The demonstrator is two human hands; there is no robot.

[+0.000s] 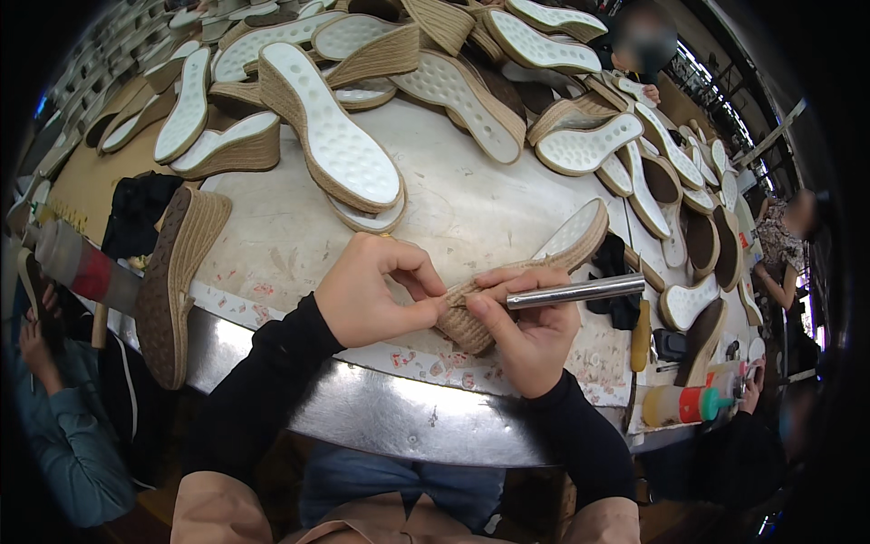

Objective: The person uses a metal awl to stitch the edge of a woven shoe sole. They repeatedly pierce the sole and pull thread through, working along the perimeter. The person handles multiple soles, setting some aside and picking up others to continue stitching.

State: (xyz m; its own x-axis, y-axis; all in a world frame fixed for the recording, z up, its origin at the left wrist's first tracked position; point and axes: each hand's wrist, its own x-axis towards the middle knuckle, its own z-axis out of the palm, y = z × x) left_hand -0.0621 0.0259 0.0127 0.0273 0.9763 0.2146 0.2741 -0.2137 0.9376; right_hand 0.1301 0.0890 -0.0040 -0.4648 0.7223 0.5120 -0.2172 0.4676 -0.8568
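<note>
Wedge sole [535, 272]: jute-wrapped sidewall, white dimpled footbed, lying on its side at the near edge of the table [453, 199]. Left hand [376, 290] pinches the rope wrap at the heel end, fingers closed on it. Right hand [530, 331] is closed round a metal rod [575, 291], its near end against the wrap. More soles [335, 136] heaped across the table. Squeeze bottle [680, 404], red-capped, lying at right; contents not discernible.

Rough woven-rope wedge sole [507, 290], glossy metal rod [575, 291], matt, probably stained worktable [453, 208] with shiny metal rim.

Wedge sole's [535, 272] heel end, hidden behind both hands.
</note>
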